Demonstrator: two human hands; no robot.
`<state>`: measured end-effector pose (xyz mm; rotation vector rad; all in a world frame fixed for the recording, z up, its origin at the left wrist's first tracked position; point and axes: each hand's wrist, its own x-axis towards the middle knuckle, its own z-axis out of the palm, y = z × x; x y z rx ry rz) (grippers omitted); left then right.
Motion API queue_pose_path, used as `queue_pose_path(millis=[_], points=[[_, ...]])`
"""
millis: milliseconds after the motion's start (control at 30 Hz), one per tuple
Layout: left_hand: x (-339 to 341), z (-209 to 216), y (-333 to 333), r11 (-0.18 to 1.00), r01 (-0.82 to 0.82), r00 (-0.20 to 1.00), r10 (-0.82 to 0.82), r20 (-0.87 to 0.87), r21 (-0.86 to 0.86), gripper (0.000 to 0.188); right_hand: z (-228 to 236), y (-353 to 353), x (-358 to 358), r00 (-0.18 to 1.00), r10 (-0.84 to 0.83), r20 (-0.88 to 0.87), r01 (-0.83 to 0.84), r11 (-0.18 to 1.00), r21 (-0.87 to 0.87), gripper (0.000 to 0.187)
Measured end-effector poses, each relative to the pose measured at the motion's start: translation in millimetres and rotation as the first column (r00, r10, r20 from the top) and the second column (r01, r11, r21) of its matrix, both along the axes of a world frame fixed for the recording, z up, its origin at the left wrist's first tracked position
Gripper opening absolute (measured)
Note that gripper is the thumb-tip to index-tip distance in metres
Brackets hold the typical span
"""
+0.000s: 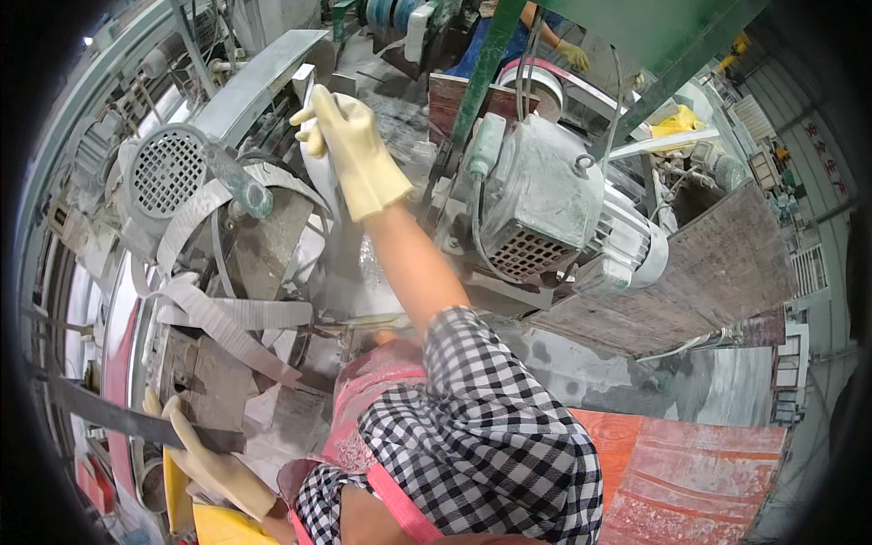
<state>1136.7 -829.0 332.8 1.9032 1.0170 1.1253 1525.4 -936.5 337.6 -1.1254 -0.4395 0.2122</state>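
My left hand (pixel 216 468), in a cream rubber glove, is at the lower left. A long, flat dark grey strip (pixel 132 416) crosses it, held between thumb and fingers. My right hand (pixel 352 150), gloved alike, reaches forward beside the far end of a long pale metal cover (pixel 263 80). Its fingers are curled at a small metal bracket (pixel 304 82); what lies inside the grip is hidden. Below those fingers stands a whitish, smeared surface (pixel 320 182). Pale flat belts (pixel 213 327) loop on the machine between my hands.
A dusty motor with a round grille (pixel 170 171) stands at left; a larger grey motor (pixel 545 195) is at right. Green frame posts (pixel 490 77) rise beyond. Another person's gloved hand (pixel 572 56) shows at the back. Orange boards (pixel 690 477) lie lower right; yellow material (pixel 232 527) is below my left hand.
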Motion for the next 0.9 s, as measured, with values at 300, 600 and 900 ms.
queue_pose_path(millis=[300, 600, 900], points=[[2, -7, 5, 0.98, 0.046, 0.959, 0.012, 0.284, -0.195, 0.036, -48, -84, -86, 0.969, 0.181, -0.166, -0.217, 0.948, -0.231, 0.047], [8, -2, -5, 0.996, -0.049, 0.988, 0.059, 0.142, -0.073, 0.044, -111, -123, -103, 0.917, 0.301, -0.263, -0.386, 0.833, -0.396, 0.044], [5, -8, 5, 0.997, -0.037, 0.988, 0.047, 0.148, -0.07, 0.042, -205, -114, -99, 0.866, 0.496, -0.071, -0.412, 0.625, -0.663, 0.035]])
